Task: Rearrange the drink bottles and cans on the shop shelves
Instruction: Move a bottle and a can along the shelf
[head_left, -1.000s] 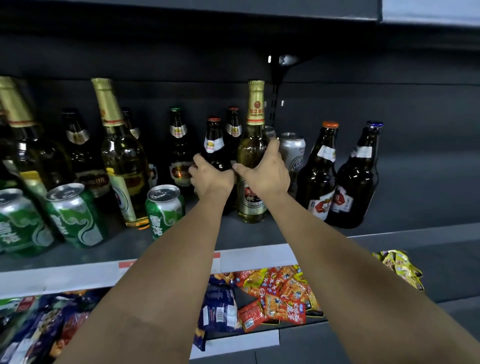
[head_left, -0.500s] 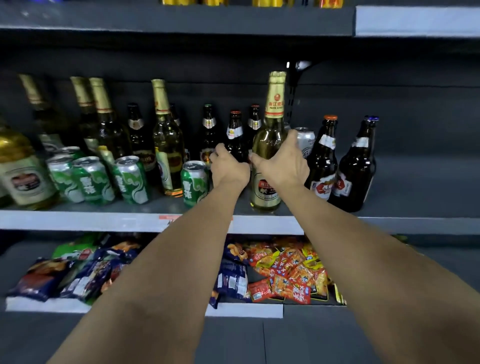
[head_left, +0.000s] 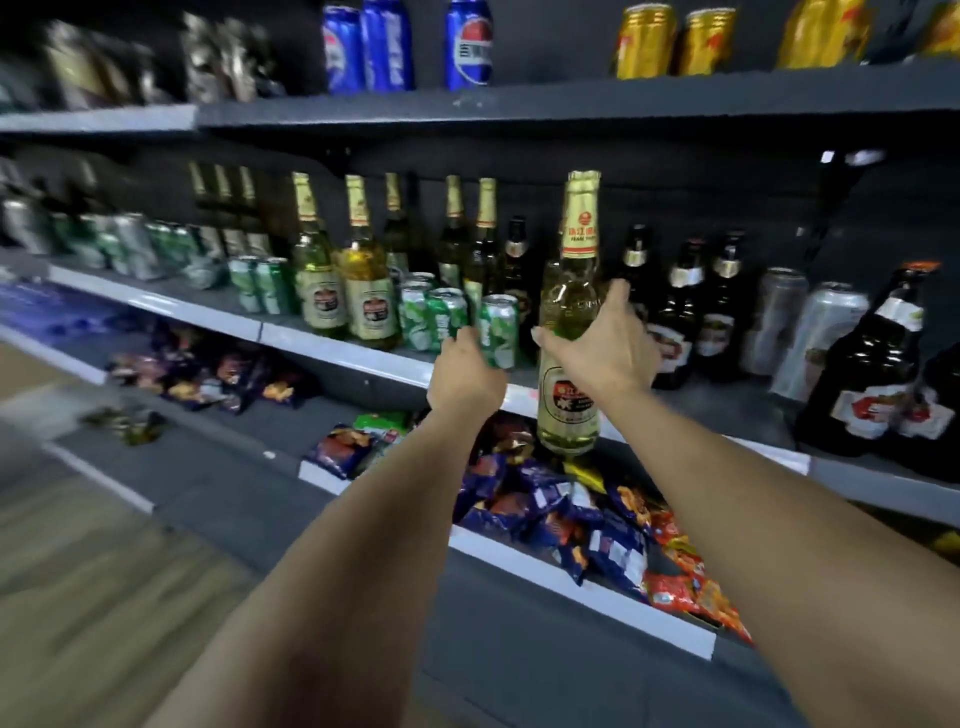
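A: What do we have in the right hand (head_left: 605, 343)?

B: We grip the gold-foil bottle (head_left: 570, 332) round its shoulder, thumb on the left side, fingers wrapped over the right. It stands upright at the centre of the frame, its base hanging in front of the white shelf edge (head_left: 332, 347) and over the snack bags (head_left: 561, 499) below. It looks clear of the shelf, though the motion blur keeps us from being sure.

A: And the left hand (head_left: 464, 371)?

B: We see it clenched, just left of the bottle and a little lower. Its knuckles sit against the nearest green can (head_left: 497, 330). Whether we actually hold that can, we cannot tell; the fingers are hidden behind the back of the hand.

A: What surrounds us on that shelf?

B: Left of centre, two more green cans (head_left: 434, 318) stand just beside the first, then two gold-foil bottles with pale labels (head_left: 344, 270). Further left the row goes on with more cans and bottles, too blurred to sort out. Right of our bottle, dark bottles (head_left: 696, 306) stand in a group, then two silver cans (head_left: 810, 332), and at the right edge of the frame a big dark bottle with an orange cap (head_left: 872, 374).

A: Above?

B: On the top shelf, blue cans (head_left: 387, 47) at upper centre and gold cans (head_left: 675, 41) to the upper right.

A: Lower left?

B: Wood-look floor (head_left: 104, 597), blurred.
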